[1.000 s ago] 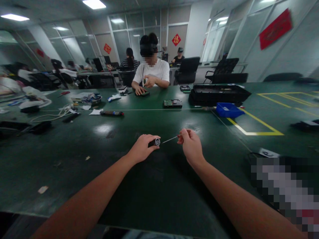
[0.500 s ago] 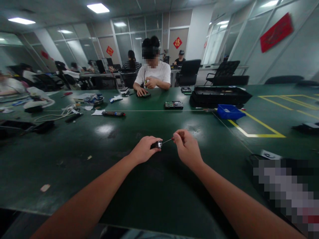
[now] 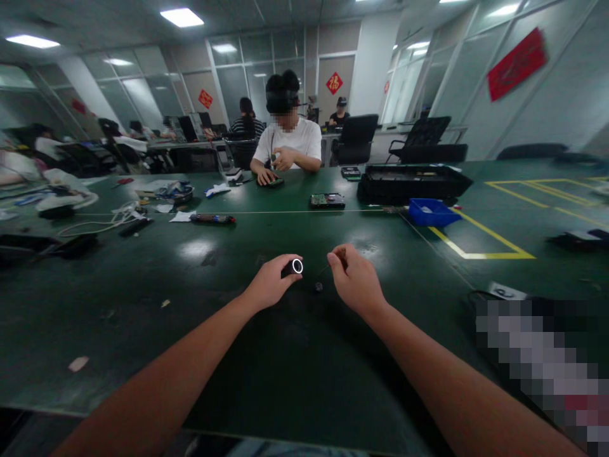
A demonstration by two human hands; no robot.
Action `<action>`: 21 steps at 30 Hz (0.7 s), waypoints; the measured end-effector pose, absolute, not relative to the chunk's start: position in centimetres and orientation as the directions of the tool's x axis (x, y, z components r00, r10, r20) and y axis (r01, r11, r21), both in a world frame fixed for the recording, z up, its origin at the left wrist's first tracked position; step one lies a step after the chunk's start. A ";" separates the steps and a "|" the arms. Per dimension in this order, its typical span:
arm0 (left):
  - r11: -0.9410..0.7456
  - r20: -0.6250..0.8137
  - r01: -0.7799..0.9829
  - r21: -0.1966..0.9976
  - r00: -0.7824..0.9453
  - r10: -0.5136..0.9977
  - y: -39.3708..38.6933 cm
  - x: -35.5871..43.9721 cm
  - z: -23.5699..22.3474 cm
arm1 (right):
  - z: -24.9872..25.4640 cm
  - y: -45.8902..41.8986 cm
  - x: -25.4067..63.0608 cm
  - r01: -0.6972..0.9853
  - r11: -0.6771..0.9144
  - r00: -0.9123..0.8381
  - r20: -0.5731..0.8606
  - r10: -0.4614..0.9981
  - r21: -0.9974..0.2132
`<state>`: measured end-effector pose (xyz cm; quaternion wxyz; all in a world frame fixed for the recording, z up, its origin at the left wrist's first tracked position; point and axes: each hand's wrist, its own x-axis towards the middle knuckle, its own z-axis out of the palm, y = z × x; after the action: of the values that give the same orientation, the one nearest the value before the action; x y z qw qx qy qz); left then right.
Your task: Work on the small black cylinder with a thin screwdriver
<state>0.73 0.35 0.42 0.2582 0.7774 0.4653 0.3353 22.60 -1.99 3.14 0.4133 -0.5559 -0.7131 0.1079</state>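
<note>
With twelve o'clock straight ahead of the wearer, a pale scrap [image 3: 78, 364] lies on the green table [image 3: 247, 393] between nine and ten. A pale cable [image 3: 102, 227] loops at ten to eleven, and a dark pen-shaped tool [image 3: 212, 218] lies at eleven. The left hand [image 3: 269, 282] holds a dark cylinder [image 3: 288, 268] between thumb and fingers, its bright ringed end facing four o'clock. Beyond, near twelve, a seated person [image 3: 289, 141] in a white top handles a small object. A small round part [image 3: 318, 287] sits at four o'clock from the cylinder, apart from both hands. A circuit-board device [image 3: 327, 200] lies at twelve, farther off. The right hand [image 3: 359, 279] pinches a thin tool [image 3: 325, 269], its shaft pointing to eight o'clock, near the small round part. A long black tray [image 3: 412, 190] and a blue bin [image 3: 432, 216] stand at one; a white label [image 3: 507, 291] is at two.
</note>
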 end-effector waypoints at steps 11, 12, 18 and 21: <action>-0.375 0.203 0.580 0.723 0.341 0.918 -2.2 2.3 4.4 | 3.6 -2.3 23.0 0.671 0.370 0.011 0.507 0.862 -0.642; -0.418 0.209 0.598 0.684 0.388 0.898 -2.3 2.6 4.5 | 3.6 -2.3 23.0 0.672 0.371 0.014 0.512 0.859 -0.641; -0.573 0.122 0.710 0.410 0.580 0.806 -1.1 3.9 2.5 | 3.6 -2.3 23.0 0.663 0.373 0.014 0.510 0.860 -0.649; -0.578 0.109 0.750 0.321 0.577 0.810 -0.3 4.3 1.3 | 3.5 -2.3 23.0 0.669 0.372 0.014 0.511 0.859 -0.644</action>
<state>4.26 -0.35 1.27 0.1209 0.8796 0.4434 0.1226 23.02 -2.28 3.54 0.4519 -0.5505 -0.6940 0.1056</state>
